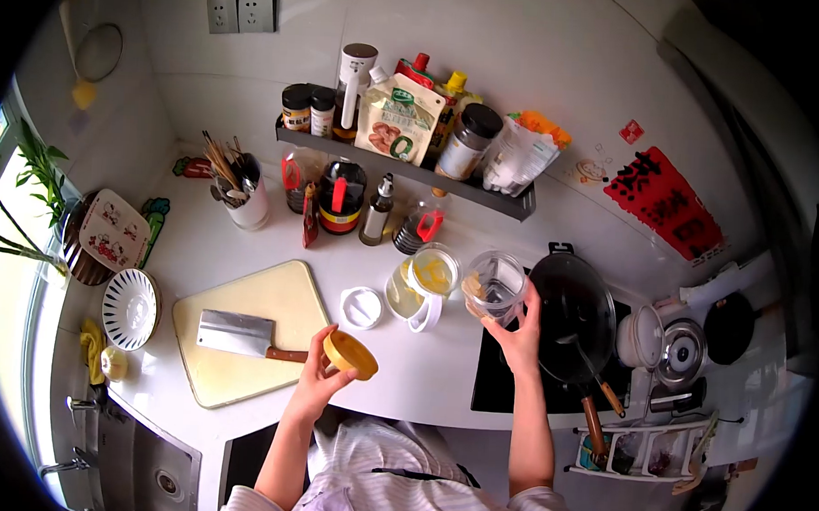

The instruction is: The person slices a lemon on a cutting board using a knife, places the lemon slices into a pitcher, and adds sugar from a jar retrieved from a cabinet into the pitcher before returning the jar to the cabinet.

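Observation:
My left hand (322, 372) grips a round yellow lid (351, 355) by its edge, above the counter's front edge. Raised at the right, my right hand (516, 331) holds a clear jar (495, 285) with its fingers round the side. Left of that jar stands a clear pitcher (408, 287) with a white handle and something yellow inside. A white lid (361, 307) lies on the counter beside the pitcher. The cleaver (234, 331) rests on the cream cutting board (243, 289), its wooden handle just left of my left hand.
A black wok (572, 304) sits on the dark stove (495, 378) at right. Behind, a shelf (413, 170) holds jars and pouches, with bottles below it. A utensil holder (251, 207), a striped bowl (131, 309) and the sink (136, 454) are at left.

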Demonstrator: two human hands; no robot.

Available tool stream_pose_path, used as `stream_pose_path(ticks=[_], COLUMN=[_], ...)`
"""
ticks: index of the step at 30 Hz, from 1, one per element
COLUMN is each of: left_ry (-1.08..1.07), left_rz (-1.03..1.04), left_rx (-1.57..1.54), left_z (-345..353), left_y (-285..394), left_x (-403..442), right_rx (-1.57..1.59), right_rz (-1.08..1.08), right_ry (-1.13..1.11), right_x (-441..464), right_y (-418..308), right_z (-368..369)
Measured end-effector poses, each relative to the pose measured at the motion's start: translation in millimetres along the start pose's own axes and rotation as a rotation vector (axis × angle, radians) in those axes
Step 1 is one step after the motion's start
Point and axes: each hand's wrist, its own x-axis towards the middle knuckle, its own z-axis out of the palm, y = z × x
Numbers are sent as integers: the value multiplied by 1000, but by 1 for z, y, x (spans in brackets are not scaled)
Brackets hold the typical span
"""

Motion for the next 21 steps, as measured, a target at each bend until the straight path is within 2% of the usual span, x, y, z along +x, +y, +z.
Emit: stream_pose_path(ticks=[1,3,5,9,10,15,18,21], left_ry=[-1,-63,-116,-149,-88,108,177,221], left_rz=[12,-23,19,69,129,136,9,-74], left_rx=[-5,-8,77,385,474,734,849,831], left_z=[5,18,38,81,90,138,174,204], left_y=[1,7,8,14,11,-16,-34,-65], left_x=[1,-1,-4,-28,-37,-81,-107,-129], right_rx=[179,-48,-248,-353,-329,-355,-348,-343], right_rz=[59,-30,-243,-431,-469,-621,-709,-736], right_ry=[-5,-87,-198,-411,-411,-484,-496,-514], right_x=[-9,-28,-45,-79,-86,-119,-140,-165], right_y=[2,-12,-33,-46,-43,-32,-14,-1], right_z=[-3,-14,-22,-25,-27,-64,-99,-135])
